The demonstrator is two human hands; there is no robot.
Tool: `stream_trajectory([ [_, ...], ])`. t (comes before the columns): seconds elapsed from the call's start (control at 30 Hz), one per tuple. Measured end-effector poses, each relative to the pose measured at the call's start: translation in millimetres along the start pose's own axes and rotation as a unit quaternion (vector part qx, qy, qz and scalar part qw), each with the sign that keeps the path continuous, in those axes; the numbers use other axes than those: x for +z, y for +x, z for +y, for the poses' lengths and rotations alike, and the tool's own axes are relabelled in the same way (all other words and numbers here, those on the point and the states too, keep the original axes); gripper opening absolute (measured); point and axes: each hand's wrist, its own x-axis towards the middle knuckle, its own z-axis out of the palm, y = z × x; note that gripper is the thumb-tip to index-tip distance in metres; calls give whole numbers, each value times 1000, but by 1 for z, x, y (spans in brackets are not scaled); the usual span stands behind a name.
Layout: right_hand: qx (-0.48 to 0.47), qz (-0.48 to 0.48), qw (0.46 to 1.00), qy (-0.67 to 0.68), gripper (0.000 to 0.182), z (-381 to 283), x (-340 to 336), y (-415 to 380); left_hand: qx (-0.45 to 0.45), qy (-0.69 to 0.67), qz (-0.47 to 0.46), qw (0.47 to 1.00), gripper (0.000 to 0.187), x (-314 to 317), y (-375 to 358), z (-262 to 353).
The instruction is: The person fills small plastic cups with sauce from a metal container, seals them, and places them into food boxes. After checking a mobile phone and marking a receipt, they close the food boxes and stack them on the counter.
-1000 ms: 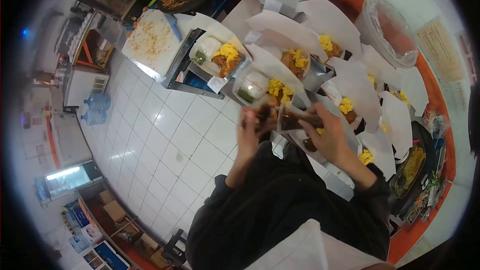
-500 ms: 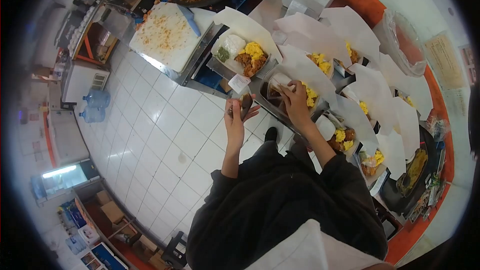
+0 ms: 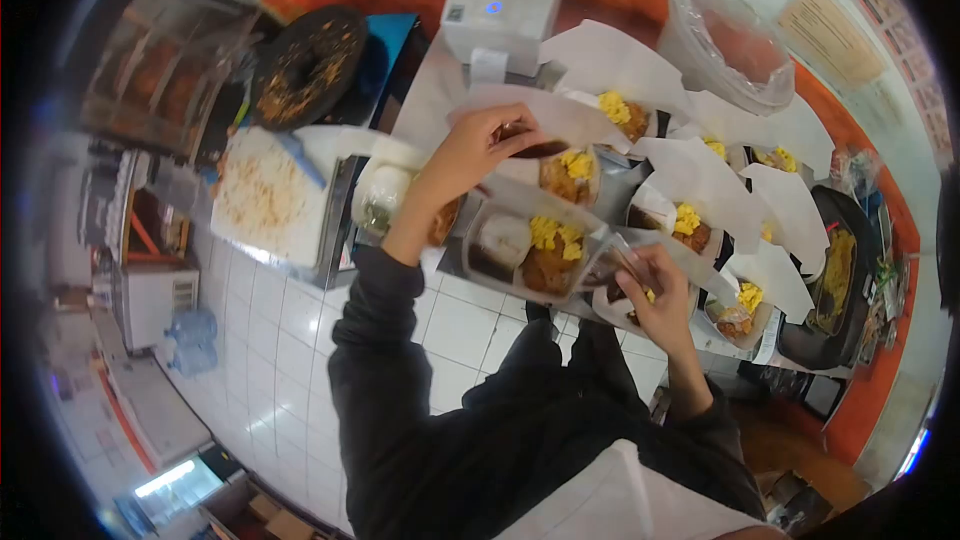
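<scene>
My left hand (image 3: pixel 465 155) reaches over a paper food box (image 3: pixel 520 172) with fried chicken (image 3: pixel 565 183) and scrambled egg (image 3: pixel 575 162). Its fingers are closed on a small clear sachet of dark sauce (image 3: pixel 528 145). In front is another open box with wrapped rice (image 3: pixel 503 240), egg (image 3: pixel 556 236), chicken (image 3: pixel 548 273) and a dark sachet (image 3: pixel 486 262) along its left side. To the right, my right hand (image 3: pixel 657 298) pinches a similar dark sachet (image 3: pixel 630 278), over a box whose contents it partly covers.
More open boxes with white lids (image 3: pixel 690 175) crowd the counter. A label printer (image 3: pixel 500 10), a plastic-lined bin (image 3: pixel 730 50) and a black tray (image 3: pixel 832 280) of yellow food stand around them. At left lie a messy cutting board (image 3: pixel 265 185), a blue-handled knife (image 3: pixel 302 160) and a dark mortar (image 3: pixel 310 65).
My view has turned and shifted. My left hand has gone from above the floor to over a box with its sachet. My right hand has left one box for another further right.
</scene>
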Motion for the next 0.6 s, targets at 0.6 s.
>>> stream_trajectory([
  [0.6,-127,26,974,-184,25,3,-41,220,-48,225,-143,963,23,14,19,-19],
])
